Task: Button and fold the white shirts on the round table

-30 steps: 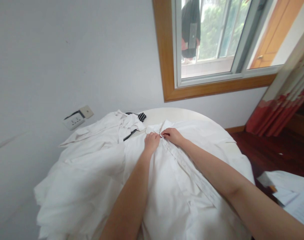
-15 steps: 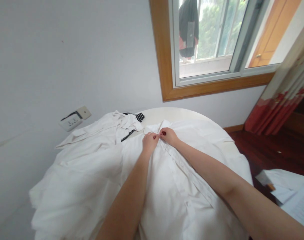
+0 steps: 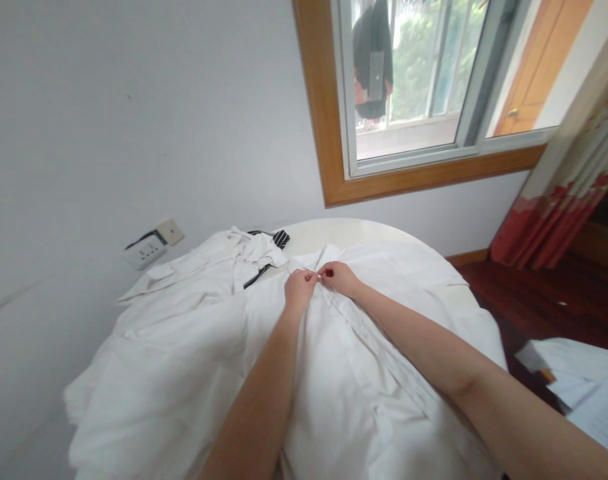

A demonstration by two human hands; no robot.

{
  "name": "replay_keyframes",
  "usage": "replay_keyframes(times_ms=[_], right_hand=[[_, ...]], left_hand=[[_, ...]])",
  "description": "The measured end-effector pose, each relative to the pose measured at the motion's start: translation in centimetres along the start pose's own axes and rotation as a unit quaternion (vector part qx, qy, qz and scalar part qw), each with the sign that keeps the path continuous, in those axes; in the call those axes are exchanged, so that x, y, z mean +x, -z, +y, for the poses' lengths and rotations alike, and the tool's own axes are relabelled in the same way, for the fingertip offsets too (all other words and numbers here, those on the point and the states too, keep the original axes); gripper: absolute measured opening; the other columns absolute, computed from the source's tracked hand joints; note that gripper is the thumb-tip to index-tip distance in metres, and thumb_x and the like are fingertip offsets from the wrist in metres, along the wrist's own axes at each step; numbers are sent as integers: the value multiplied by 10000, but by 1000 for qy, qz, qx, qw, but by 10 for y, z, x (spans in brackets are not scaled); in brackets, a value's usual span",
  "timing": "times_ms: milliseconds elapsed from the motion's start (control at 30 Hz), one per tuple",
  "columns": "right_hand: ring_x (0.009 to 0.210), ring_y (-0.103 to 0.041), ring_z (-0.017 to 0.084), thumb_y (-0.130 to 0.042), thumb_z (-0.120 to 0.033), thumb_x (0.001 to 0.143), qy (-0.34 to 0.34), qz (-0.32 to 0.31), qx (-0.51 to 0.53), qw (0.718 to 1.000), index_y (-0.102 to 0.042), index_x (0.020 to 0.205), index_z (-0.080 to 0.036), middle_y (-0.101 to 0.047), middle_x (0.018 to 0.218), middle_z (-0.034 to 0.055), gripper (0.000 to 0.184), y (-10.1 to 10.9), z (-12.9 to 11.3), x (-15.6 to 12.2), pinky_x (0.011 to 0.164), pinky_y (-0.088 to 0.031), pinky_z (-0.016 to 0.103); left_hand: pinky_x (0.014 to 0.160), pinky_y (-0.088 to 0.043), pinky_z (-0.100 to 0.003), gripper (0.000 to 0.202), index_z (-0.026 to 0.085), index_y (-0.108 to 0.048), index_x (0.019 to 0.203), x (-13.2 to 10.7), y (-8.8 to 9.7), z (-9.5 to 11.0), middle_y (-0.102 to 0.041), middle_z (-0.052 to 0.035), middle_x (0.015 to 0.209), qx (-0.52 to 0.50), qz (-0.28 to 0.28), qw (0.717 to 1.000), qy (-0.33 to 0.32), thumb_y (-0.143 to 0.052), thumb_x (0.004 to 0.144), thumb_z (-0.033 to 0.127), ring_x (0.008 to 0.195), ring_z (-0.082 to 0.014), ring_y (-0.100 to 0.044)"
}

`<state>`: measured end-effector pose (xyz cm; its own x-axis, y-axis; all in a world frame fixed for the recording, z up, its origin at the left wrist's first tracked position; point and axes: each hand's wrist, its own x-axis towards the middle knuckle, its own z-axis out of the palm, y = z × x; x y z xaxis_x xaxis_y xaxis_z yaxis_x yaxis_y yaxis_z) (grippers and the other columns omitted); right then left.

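Observation:
A white shirt (image 3: 334,373) lies spread over a round table, its collar end away from me and its front placket running toward me. My left hand (image 3: 300,288) pinches the cloth at the top of the placket, just below the collar. Close against it, my right hand (image 3: 338,277) pinches the same spot from the right, fingertips nearly touching the left ones. Whatever small button sits between the fingers is too small to make out. To the left, another heap of white clothing (image 3: 184,267) lies beside the shirt.
A black striped tie (image 3: 281,239) lies by the heap at the back of the round table (image 3: 364,230). Behind are a wall socket (image 3: 147,251) and a wood-framed window (image 3: 329,133). At right hang curtains (image 3: 544,207); papers (image 3: 579,373) lie lower down.
Both hands stay pinched at the shirt's collar, with only slight finger movement. The whole view has shifted a little.

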<state>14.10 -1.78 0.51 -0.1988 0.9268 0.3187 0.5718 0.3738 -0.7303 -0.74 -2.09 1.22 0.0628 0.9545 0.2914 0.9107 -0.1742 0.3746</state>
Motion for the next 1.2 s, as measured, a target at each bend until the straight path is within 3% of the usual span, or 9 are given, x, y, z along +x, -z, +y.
replay_keyframes(times_ms=[300,567,967,1200], right_hand=[[632,-558,111,-603,-151,766,35,2,-11,999,-714,811,-156,-682,715,15,120,2,3,-1,619,-397,205],[651,-578,122,-569,-135,788,0,25,-14,1000,-711,782,-159,-687,715,25,144,0,4,1,636,-401,206],[674,-552,130,-550,-174,795,26,-2,-157,987,-731,739,-132,-681,699,52,195,3,-2,1,651,-356,217],[845,-575,158,-449,-193,900,48,-6,-216,975,-710,807,-127,-694,840,96,285,3,-4,-1,767,-351,234]], left_hand=[[692,-383,-248,269,222,-728,858,1,-3,1,-660,-49,879,-8,4,1000,10,-470,838,297,823,-171,-589],[742,-394,-274,289,226,-733,866,3,-5,5,-666,-69,953,1,0,1000,26,-471,840,346,890,-199,-588],[767,-406,-285,285,233,-713,915,0,-1,8,-656,-63,985,42,-12,999,21,-443,864,310,953,-205,-578],[777,-405,-258,230,225,-711,896,2,-6,3,-657,-46,933,11,12,1000,13,-503,839,306,902,-175,-575]])
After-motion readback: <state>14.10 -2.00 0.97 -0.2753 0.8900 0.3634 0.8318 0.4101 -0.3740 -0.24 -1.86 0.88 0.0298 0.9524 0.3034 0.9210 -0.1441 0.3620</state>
